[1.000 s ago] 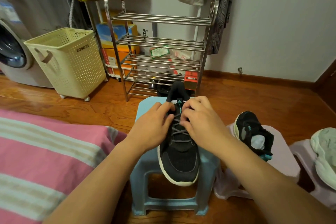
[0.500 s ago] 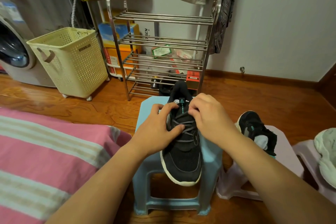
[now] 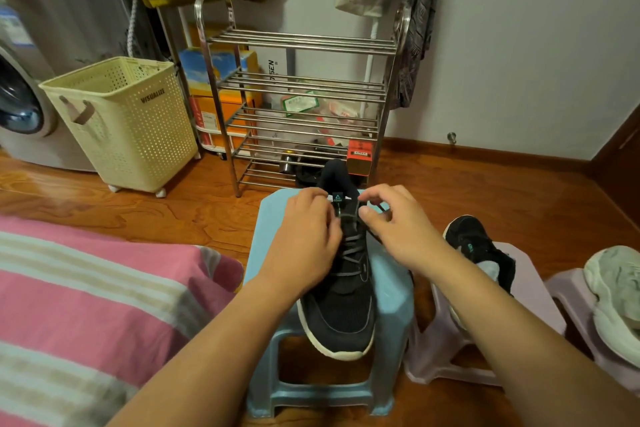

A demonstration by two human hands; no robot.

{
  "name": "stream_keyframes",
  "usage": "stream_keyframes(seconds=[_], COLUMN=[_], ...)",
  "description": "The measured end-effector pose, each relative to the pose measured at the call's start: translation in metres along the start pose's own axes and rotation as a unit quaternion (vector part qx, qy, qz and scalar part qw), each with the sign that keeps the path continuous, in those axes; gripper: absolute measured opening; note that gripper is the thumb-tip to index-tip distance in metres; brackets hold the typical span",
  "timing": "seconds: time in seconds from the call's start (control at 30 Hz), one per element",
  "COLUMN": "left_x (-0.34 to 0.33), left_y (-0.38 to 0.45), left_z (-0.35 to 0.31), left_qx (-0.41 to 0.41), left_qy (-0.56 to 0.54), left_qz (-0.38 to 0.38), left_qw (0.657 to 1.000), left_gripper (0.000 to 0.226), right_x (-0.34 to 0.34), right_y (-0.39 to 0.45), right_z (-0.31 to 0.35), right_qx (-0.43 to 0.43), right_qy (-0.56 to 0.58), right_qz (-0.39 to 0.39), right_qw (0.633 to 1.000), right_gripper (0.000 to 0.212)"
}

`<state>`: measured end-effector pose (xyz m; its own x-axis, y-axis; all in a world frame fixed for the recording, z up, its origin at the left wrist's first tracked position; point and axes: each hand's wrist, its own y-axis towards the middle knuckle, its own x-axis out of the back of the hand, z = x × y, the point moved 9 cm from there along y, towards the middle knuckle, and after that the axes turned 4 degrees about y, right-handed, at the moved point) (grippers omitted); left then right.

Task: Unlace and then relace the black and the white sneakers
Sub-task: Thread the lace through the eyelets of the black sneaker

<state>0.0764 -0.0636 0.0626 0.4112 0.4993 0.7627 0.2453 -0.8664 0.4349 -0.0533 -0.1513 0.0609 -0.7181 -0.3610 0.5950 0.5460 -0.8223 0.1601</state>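
1. Here, the black sneaker (image 3: 341,291) lay toe toward me on the blue stool (image 3: 393,302), laces (image 3: 353,246) crossed up to the tongue.
2. My left hand (image 3: 306,243) rested on the shoe's left side near the top eyelets, fingers curled at the lace; whether it truly pinched the lace I could not tell.
3. My right hand (image 3: 391,222) sat at the top right of the shoe, thumb and forefinger curled close together, apparently pinching a dark lace end that trailed off to the right.
4. I judged this to be work at the top of the lacing, though whether loosening or finishing I could not say.
5. To do it well, I reckoned the left hand should steady the shoe against the stool while the right drew the lace straight along the eyelet's line, not sideways, so it would not snag or twist.
6. The second black sneaker (image 3: 479,250) stood on a lilac stool (image 3: 530,284) to my right, and a white sneaker (image 3: 614,295) lay on another stool beyond it, both awaiting attention.
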Motion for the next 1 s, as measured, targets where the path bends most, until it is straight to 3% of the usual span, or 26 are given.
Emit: stream_keyframes(seconds=[0.17,0.23,0.33,0.43,0.5,0.63,0.7,0.8,0.9,1.0], left_x=[0.020,0.015,0.008,0.005,0.006,0.000,-0.001,-0.003,-0.007,-0.005], left_y=[-0.006,-0.006,-0.004,-0.002,-0.001,0.001,0.002,0.001,0.002,0.005], left_z=[0.036,0.035,0.022,0.009,0.002,-0.005,-0.002,0.000,-0.002,-0.009], left_qx=[0.139,0.135,0.093,0.027,-0.006,-0.062,-0.066,-0.069,-0.070,-0.096], left_qy=[-0.061,-0.063,-0.108,-0.004,0.069,0.088,0.095,0.095,0.094,0.137], left_qz=[-0.051,-0.020,0.017,0.039,0.031,0.061,0.082,0.093,0.082,0.038], left_qw=[0.987,0.989,0.990,0.999,0.997,0.992,0.990,0.989,0.990,0.985], left_gripper=[0.016,0.022,0.038,0.034,0.025,0.028,0.027,0.022,0.020,0.017], right_x=[0.001,0.002,-0.006,-0.010,-0.007,-0.003,-0.003,-0.007,-0.009,-0.003], right_y=[-0.001,0.000,0.000,0.003,0.003,0.001,0.003,0.006,0.011,0.015], right_z=[0.005,0.003,0.006,0.006,0.000,-0.005,-0.002,-0.006,-0.012,-0.008], right_qx=[0.022,0.012,0.006,-0.033,-0.083,-0.125,-0.117,-0.150,-0.177,-0.162], right_qy=[-0.064,-0.063,-0.087,-0.102,-0.078,-0.098,-0.116,-0.045,0.012,0.017], right_qz=[-0.007,-0.014,0.008,0.009,0.003,-0.013,-0.025,-0.018,-0.015,-0.064], right_qw=[0.998,0.998,0.996,0.994,0.993,0.987,0.986,0.987,0.984,0.985], right_gripper=[0.012,0.015,0.044,0.064,0.056,0.026,0.033,0.054,0.036,0.020])
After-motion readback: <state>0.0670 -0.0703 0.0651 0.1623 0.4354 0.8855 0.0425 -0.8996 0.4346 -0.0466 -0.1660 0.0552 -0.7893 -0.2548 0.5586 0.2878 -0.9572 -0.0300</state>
